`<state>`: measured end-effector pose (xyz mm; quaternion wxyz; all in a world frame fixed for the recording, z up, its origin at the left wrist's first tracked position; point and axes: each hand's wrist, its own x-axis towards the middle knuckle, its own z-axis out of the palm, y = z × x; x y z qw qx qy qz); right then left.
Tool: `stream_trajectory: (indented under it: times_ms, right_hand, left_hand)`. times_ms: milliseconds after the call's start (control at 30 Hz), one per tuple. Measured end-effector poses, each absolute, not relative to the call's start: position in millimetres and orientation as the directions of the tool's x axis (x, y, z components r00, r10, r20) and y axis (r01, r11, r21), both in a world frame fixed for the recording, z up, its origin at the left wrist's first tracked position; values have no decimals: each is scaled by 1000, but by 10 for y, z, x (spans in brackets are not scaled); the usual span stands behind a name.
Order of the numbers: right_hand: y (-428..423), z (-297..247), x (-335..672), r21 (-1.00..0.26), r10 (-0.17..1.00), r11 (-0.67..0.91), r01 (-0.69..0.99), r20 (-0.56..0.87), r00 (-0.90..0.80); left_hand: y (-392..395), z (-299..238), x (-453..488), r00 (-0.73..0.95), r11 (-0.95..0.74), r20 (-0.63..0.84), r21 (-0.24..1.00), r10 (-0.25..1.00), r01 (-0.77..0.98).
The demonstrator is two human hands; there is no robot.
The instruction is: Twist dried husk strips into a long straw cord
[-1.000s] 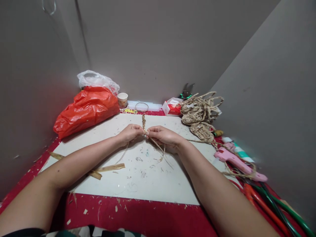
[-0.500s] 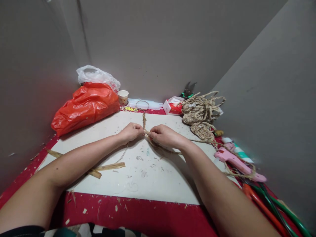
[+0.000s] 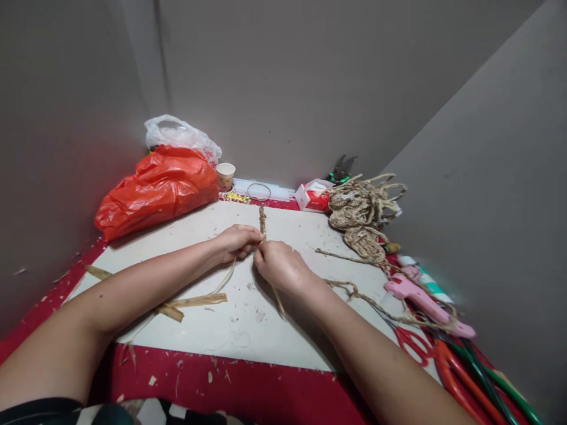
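A short braid of brown plant fibre (image 3: 263, 219) points away from me over the white board (image 3: 212, 330). My left hand (image 3: 240, 241) pinches at its near end, and a thin pale strand (image 3: 229, 273) trails below that hand. Close against it on the right, my right hand (image 3: 282, 267) is closed on a fibre strand (image 3: 279, 304) whose tail comes out beneath the palm. The fingertips partly cover the spot where the strands meet the braid. Flat dry leaf strips (image 3: 199, 299) lie by my left forearm.
Bundled straw rope (image 3: 365, 209) sits at the right, with loose rope (image 3: 349, 258) running onto the board. Nearby are a pink glue gun (image 3: 427, 301) and red-handled scissors (image 3: 414, 345). Along the back stand an orange bag (image 3: 159, 189), a paper cup (image 3: 225, 176) and a tissue pack (image 3: 312, 198).
My right hand has turned and come lower, with a strand tail now showing beneath it. My left hand stays at the braid. The scissors and more loose rope have come into sight.
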<state>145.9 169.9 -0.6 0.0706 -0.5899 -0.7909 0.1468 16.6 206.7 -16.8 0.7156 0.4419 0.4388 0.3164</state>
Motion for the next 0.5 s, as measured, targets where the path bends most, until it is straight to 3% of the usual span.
stream_trajectory:
  times_ms: [200,267,333,367,433,500]
  right_hand:
    - [1466,104,1325,-312,888,387,868,-125,-442]
    - [1423,234,1365,-424,803,447,787,-196,-562]
    - [1465,353,1466,-595,770,402,695,-190,-609]
    - [1519,388,1529,-665,818,338,666,-143,-557]
    - [1667,384,1644,-724,955,249,643,72,-289]
    - [1820,285,1706,-758,978,205,619,147,-144]
  left_hand:
    - [2043,-121,166,404,457,-369,878,837,-144]
    - [2051,-111,153,386,450,-370,882,845,-139]
    - [2070,-117,136,383,443,-365,886,849,-137]
    - [2082,-126,129,390,441,-360,886,847,-141]
    - [2102,-149,124,409,445,-356,884,840,-144]
    - [2113,-169,131,432,447,-351,884,831,-141]
